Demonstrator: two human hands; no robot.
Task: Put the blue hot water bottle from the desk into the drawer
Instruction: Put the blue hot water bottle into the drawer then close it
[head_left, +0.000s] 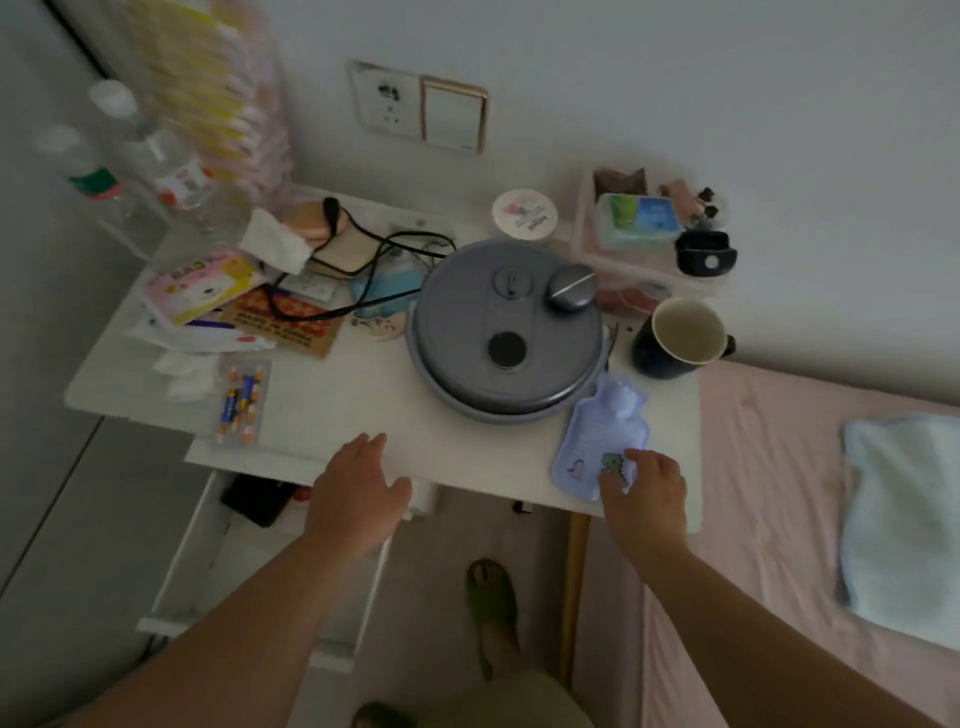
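The blue hot water bottle (597, 441) lies flat at the front right of the white desk (467, 457), its neck pointing towards the grey pot. A small green dinosaur print shows near its bottom end. My right hand (644, 493) rests on that bottom corner, fingers curled over the edge. My left hand (358, 493) hovers with fingers apart over the desk's front edge, holding nothing. Below it the white drawer (171, 577) stands pulled out, with a black object (257, 499) inside at the back.
A round grey lidded pot (506, 332) sits just behind the bottle, a dark mug (680, 338) to its right. Clutter, cables, bottles and a blister pack (241, 402) fill the desk's left. A pink bed (805, 519) borders the right. My green slipper (491, 597) is on the floor.
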